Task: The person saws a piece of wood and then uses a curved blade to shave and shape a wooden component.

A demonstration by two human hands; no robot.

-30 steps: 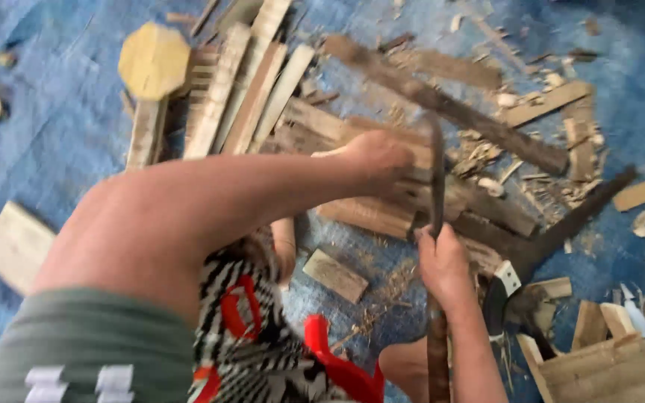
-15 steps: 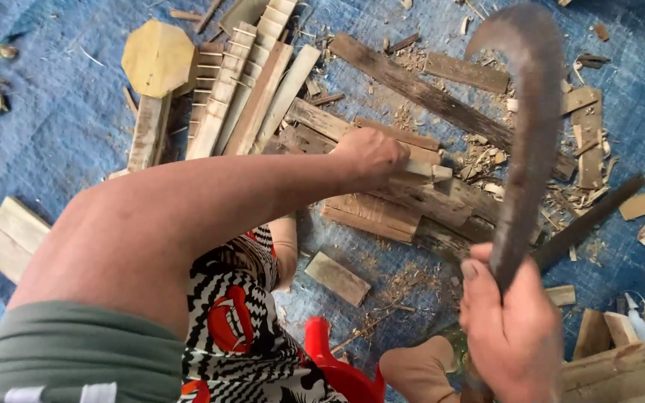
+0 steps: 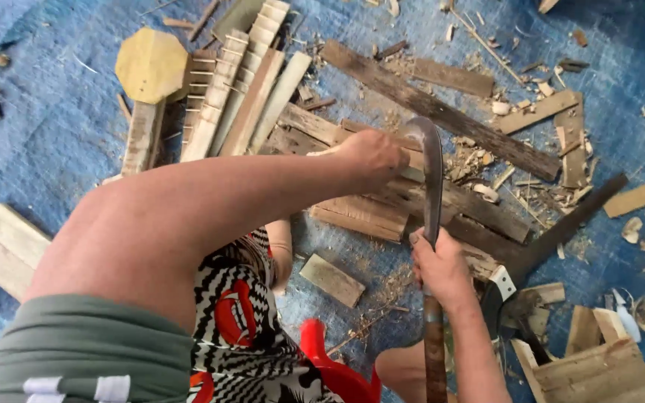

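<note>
the right hand [image 3: 442, 265] is closed around the handle of a curved dark metal chopping blade [image 3: 431, 179], its tip over the weathered brown wood plank [image 3: 382, 201] lying on the blue tarp [image 3: 39, 157]. the left hand [image 3: 373, 154] presses on that plank with fingers curled; whether they grip it i cannot tell. a black-bladed saw with a white handle [image 3: 546, 242] lies just right

Octagonal wooden piece [image 3: 149, 65] lies on blue tarp [image 3: 46, 157].

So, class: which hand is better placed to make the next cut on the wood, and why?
Right. The right hand grips the curved blade by its handle, its tip at the wood piece. The left hand is busy steadying that piece.
</note>
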